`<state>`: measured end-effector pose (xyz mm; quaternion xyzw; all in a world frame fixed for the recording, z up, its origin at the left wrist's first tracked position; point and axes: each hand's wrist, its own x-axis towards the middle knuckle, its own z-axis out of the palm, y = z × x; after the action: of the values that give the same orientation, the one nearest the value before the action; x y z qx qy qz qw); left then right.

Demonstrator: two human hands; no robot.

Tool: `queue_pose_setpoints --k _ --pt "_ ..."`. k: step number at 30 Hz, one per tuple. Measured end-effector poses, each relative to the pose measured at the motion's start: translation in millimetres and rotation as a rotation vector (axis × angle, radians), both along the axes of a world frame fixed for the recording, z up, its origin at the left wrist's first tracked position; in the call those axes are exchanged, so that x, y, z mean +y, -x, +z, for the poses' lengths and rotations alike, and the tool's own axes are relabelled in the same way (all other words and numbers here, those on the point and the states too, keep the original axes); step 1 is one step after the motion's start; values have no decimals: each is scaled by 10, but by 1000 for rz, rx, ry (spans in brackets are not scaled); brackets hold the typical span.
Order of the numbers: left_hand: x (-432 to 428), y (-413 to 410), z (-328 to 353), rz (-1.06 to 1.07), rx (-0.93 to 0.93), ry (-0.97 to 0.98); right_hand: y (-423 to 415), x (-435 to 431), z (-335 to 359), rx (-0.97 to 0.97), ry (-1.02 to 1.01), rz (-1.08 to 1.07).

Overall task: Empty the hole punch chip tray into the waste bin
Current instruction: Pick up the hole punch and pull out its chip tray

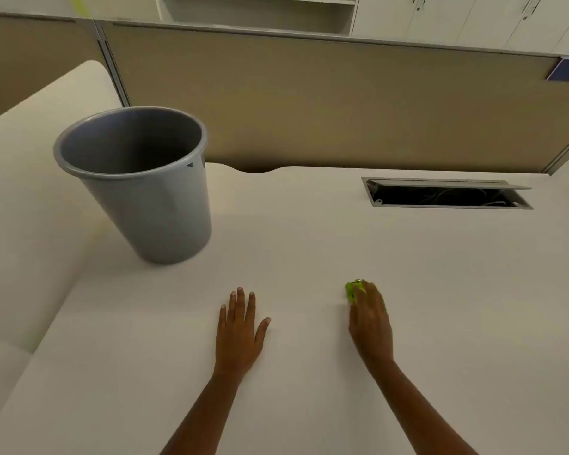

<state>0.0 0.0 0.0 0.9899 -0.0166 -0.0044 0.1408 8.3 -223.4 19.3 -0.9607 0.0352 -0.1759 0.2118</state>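
A small bright green hole punch [352, 290] lies on the white desk [309, 244], right of centre. My right hand [371, 320] rests over it with the fingers curled around it, so most of the punch is hidden. Flat on the desk to the left lies my left hand [240, 330], palm down, fingers spread, holding nothing. A grey plastic waste bin [151, 205] stands upright on the desk at the far left, mouth open; its inside looks dark.
A rectangular cable hatch [447, 193] with its lid raised sits in the desk at the back right. A beige partition wall [309, 103] runs along the desk's far edge. The desk's left edge runs diagonally past the bin.
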Motion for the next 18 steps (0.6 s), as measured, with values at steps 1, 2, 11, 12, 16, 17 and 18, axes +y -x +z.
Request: queue_pose_setpoints --k 1,2,11,12,16,17,18 --pt "22 -23 -18 9 20 38 -33 -55 11 30 -89 -67" --pt "14 -20 16 16 19 53 -42 -89 51 82 -152 -138" --pt "-51 -23 135 127 11 289 -187 -222 149 290 -642 -383" --pt "-70 -22 157 148 3 351 -198 -222 172 298 -674 -399" --pt "-136 -19 229 172 -47 613 -184 -230 182 315 -775 -402" --pt "-166 -20 265 176 -42 688 -161 -211 183 315 -802 -388" --pt "-204 -16 301 179 -21 763 -133 -184 184 316 -829 -372"
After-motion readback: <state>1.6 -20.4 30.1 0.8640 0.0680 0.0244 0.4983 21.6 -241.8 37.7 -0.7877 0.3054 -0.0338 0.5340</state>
